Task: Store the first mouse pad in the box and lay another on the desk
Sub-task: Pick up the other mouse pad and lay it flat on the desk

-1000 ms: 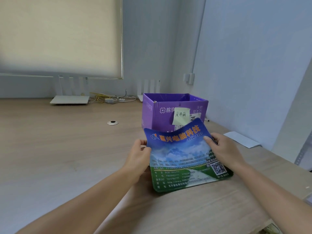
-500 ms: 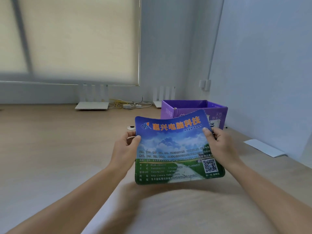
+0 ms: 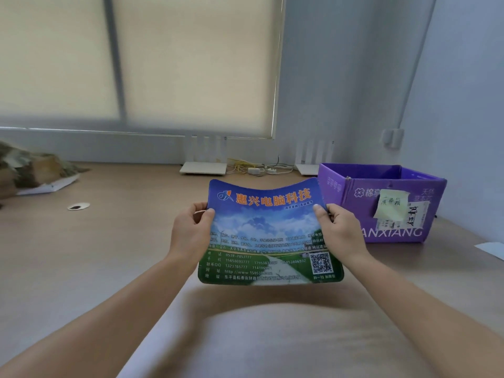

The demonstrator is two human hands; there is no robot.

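Observation:
A printed mouse pad (image 3: 268,236), blue sky above and green field below with orange characters and a QR code, hangs in the air over the wooden desk (image 3: 109,255). My left hand (image 3: 191,233) pinches its left edge and my right hand (image 3: 341,233) pinches its right edge, so the pad sags slightly between them. The open purple box (image 3: 381,203), with a yellow sticky note on its front, stands on the desk just to the right of the pad. The inside of the box is hidden from here.
Two white routers (image 3: 203,167) and a tangle of cables (image 3: 253,167) sit at the back under the window blind. A round cable hole (image 3: 78,206) lies left of centre. A brownish heap on white paper (image 3: 32,173) is far left. A white sheet (image 3: 491,249) lies far right.
Both hands have lifted the mouse pad off the desk and carried it left, away from the front of the purple box. My view has swung left too.

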